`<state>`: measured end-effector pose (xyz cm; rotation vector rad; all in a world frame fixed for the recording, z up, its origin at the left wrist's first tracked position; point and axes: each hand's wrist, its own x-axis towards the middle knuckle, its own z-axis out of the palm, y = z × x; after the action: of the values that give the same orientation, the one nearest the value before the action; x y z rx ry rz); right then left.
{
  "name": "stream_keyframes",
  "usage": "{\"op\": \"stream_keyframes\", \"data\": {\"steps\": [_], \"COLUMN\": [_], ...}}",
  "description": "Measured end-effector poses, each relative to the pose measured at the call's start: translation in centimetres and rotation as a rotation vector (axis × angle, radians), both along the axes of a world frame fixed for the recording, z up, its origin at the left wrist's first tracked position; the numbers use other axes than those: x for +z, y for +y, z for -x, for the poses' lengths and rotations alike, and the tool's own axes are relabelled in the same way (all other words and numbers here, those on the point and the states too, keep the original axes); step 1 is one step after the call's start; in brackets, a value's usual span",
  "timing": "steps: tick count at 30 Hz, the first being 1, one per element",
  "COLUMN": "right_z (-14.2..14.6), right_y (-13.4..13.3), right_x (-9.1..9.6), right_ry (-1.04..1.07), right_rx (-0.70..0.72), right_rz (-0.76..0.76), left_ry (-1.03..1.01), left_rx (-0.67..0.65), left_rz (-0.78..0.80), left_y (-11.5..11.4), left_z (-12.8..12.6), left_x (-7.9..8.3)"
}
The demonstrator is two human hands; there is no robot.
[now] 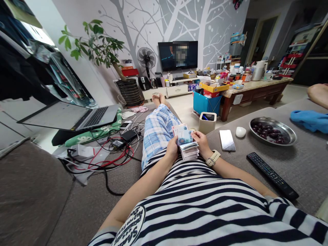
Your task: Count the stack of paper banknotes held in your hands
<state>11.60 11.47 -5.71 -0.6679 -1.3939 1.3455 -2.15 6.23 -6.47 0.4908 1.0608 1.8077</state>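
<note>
Banknotes [185,137]: bent stack, just right of and below frame center, between left hand [172,149], closed on its left edge, and right hand [202,141], thumb and fingers pinching its upper right edge; both equally near (long axis unclear at the bend).

A home living room: grey fabric sofa [87,208], flat black television [166,58] at the back edge of a low white cabinet [176,91], grey-and-white wall mural of trees [143,20].

Banknote [183,137] reads "10", shirt [205,205] "FOR", wall decoration [237,4] "6".
</note>
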Motion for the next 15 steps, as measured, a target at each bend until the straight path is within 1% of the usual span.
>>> {"op": "stream_keyframes", "data": {"steps": [6, 15], "right_z": [0.01, -0.08], "right_y": [0.03, 0.03], "right_x": [-0.04, -0.03], "right_ry": [0.006, -0.004], "right_rx": [0.007, 0.011], "right_rz": [-0.003, -0.023], "left_ry": [0.014, 0.020], "left_rx": [0.006, 0.007], "left_rz": [0.008, 0.004], "left_y": [0.25, -0.06], "left_z": [0.20, -0.07], "left_x": [-0.33, 0.14]}}
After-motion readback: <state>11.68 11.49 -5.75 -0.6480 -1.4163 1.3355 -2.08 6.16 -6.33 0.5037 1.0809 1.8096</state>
